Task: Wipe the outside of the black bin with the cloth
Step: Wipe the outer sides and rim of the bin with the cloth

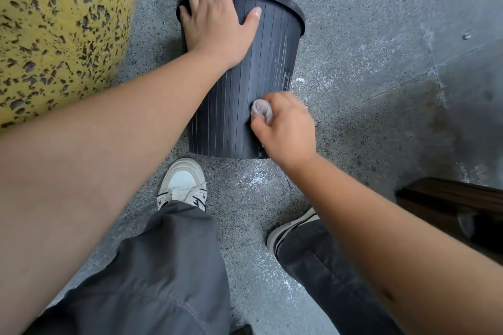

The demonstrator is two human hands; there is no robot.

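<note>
Head view: the black ribbed plastic bin (261, 84) is seen tipped away on the speckled grey floor (367, 22), beside a pitted yellow rounded block (54, 35). It is steadied by the left hand (217, 22), laid flat over rim and wall with fingers straight. The small crumpled pale cloth (261, 111) is clenched in the right hand (285, 130) and pressed against the lower wall. Wiping is judged under way. A pale scuff (286, 81) near the right edge is unwiped; a stroke toward it is called for next, then rotation of the bin.
</note>
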